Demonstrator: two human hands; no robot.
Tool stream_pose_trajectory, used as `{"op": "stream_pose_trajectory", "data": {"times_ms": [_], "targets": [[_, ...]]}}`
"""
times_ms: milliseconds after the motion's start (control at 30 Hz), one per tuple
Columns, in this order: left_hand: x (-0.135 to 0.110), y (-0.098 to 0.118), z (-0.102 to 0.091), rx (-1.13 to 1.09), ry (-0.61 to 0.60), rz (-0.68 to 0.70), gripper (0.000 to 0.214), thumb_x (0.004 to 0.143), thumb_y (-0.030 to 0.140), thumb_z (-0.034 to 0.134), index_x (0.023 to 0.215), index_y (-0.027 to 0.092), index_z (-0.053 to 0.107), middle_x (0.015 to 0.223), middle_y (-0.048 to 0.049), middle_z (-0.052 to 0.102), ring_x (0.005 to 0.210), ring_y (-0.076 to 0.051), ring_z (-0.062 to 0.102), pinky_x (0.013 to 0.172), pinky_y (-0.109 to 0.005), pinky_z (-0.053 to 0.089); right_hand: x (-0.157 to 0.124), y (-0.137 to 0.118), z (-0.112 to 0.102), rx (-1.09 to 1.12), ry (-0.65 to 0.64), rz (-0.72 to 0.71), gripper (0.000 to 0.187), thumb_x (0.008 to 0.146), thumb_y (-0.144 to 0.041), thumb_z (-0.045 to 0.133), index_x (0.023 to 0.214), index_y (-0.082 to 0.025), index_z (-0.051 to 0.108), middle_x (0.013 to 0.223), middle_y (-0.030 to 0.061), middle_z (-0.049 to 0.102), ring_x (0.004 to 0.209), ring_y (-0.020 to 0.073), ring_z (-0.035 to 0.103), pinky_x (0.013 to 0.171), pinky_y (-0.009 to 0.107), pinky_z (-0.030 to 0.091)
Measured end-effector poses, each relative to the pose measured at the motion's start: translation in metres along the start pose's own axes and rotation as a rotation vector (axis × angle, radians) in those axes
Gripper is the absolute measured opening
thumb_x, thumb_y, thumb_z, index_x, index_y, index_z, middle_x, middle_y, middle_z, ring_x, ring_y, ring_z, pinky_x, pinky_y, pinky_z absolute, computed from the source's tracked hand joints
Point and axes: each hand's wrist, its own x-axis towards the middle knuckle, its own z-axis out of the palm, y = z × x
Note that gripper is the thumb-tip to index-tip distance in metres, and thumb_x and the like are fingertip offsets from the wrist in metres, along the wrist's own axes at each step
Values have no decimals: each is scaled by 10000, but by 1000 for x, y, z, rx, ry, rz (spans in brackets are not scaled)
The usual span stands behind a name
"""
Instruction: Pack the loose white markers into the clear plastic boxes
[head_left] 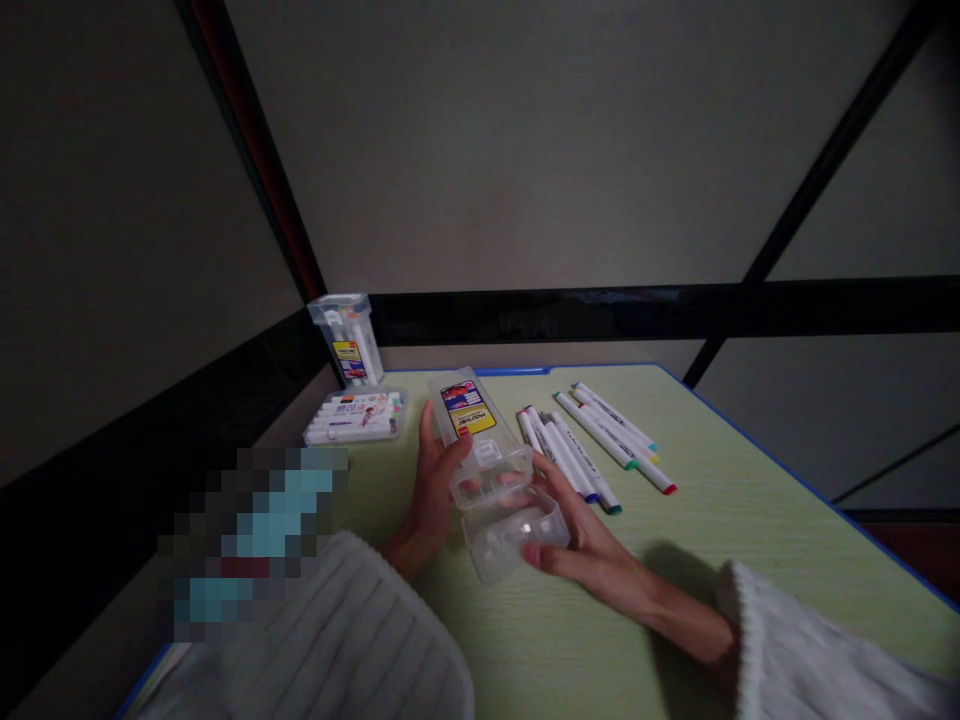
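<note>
My left hand (431, 495) grips the side of a clear plastic marker case (480, 440) that lies on the pale green table (585, 640); the case carries a yellow label. My right hand (581, 535) holds the case's clear lid (510, 530) at the near end, fingers wrapped around it. The lid looks hinged open from the case. Several white markers (592, 450) with coloured caps lie loose on the table just right of the case, beyond my right hand. Both wrists wear white knitted sleeves.
A second marker case (356, 415) lies flat at the back left, full of markers. A third case (349, 340) stands upright behind it against the wall. The table has a blue edge (787, 470). A blurred patch (251, 540) sits at the left.
</note>
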Motion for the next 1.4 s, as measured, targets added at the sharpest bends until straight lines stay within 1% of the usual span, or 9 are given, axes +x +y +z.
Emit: {"op": "stream_pose_trajectory", "data": {"times_ms": [100,167,333,433,600,833,1067,1200,1400], "targets": [[2,-1,-2,11,2,7,746,722,243,592,1354,322,204,938,-3,644,586,-135,607,383,-176,400,-1,4,0,30,-25,6,858,632,-217,660,1336,-300,176,1191,78,449,1065,212,477,867,400,436],[4,-1,-4,23,-3,21,738,711,255,606,1346,310,234,937,-4,645,558,-127,602,380,-178,394,-1,6,0,52,-56,5,890,618,-194,670,1332,-324,155,1191,74,436,1062,209,471,829,386,455],[8,-3,-6,28,-9,-9,760,727,254,593,1367,300,185,948,-15,641,539,-114,611,374,-164,400,-2,9,0,58,-113,-9,915,611,-123,647,1314,-338,101,1135,59,425,1012,188,494,788,350,464],[8,-3,-6,38,-7,-27,711,738,252,580,1353,301,227,933,-17,641,521,-113,611,364,-160,395,-3,11,0,31,-133,-10,939,616,-110,630,1308,-347,42,1094,51,424,975,182,507,763,346,471],[9,-3,-6,51,-20,-39,685,749,248,569,1348,296,239,941,-26,633,517,-117,612,366,-161,402,-3,10,1,-72,-133,-34,949,610,-80,591,1304,-351,4,1102,51,408,1000,189,483,799,374,449],[12,-5,-8,47,-36,-50,652,769,218,534,1348,294,243,1015,-44,618,510,-110,611,365,-159,395,-2,8,1,-160,-131,15,1022,564,-31,575,1315,-308,-61,1095,61,380,1002,193,459,847,411,401],[14,-7,-9,32,-30,-67,671,776,207,527,1361,299,213,1016,-47,629,510,-120,619,367,-170,388,-2,8,1,-168,-130,13,1006,562,-10,551,1311,-308,-52,1095,60,389,1013,203,463,828,397,412],[14,-7,-8,38,-32,-82,661,780,220,525,1359,304,217,1040,-53,617,514,-118,620,378,-173,396,-2,11,1,-200,-118,-20,999,562,5,550,1305,-317,-35,1117,58,388,1069,207,433,864,399,387],[16,-8,-9,47,-39,-104,650,785,227,514,1357,310,217,1029,-49,622,502,-108,615,369,-160,387,-3,8,2,-254,-110,-10,994,562,5,548,1307,-292,-39,1113,61,402,1056,210,440,856,394,395]]}}
